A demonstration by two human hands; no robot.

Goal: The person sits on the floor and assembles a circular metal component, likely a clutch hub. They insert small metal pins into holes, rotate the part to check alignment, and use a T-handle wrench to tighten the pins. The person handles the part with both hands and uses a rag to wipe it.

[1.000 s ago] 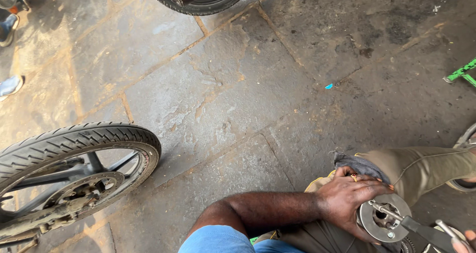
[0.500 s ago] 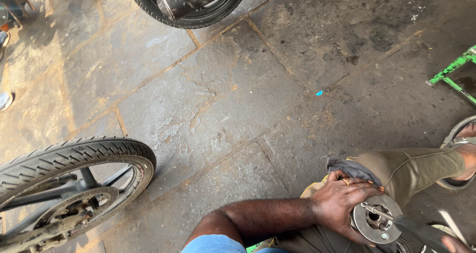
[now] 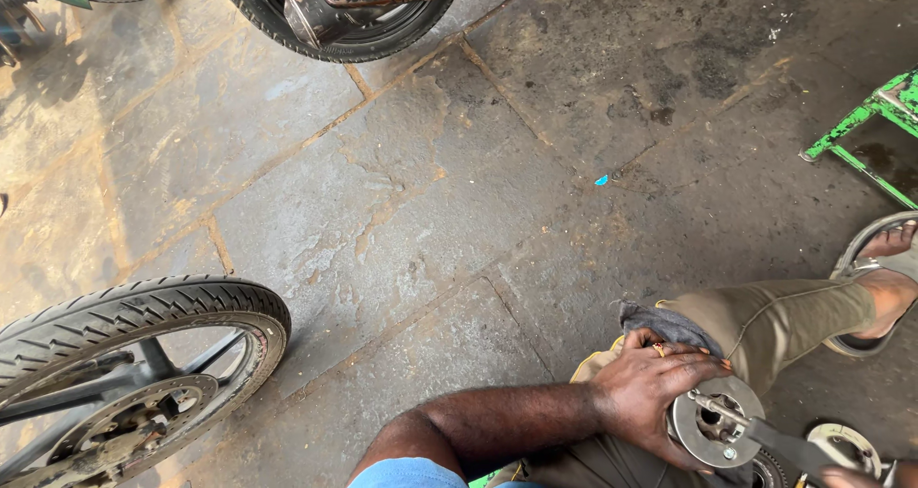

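Biggest thing near the fingers is the black spoked motorcycle wheel (image 3: 115, 373) lying well off to their left on the grey stone floor (image 3: 382, 192). The left hand (image 3: 650, 388) has its fingers wrapped over a round grey metal disc part (image 3: 715, 421), pinned against the knee. Looks like mid-loosening: a dark metal tool (image 3: 794, 445) sits on the disc's centre. Right hand (image 3: 904, 474) is barely in shot, can't tell its grip. Next it'd need steady bracing.

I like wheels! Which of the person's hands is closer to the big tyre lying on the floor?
Left. The left hand grips a round metal disc, across bare floor from the tyre. The right hand barely shows at the bottom right corner, farther away.
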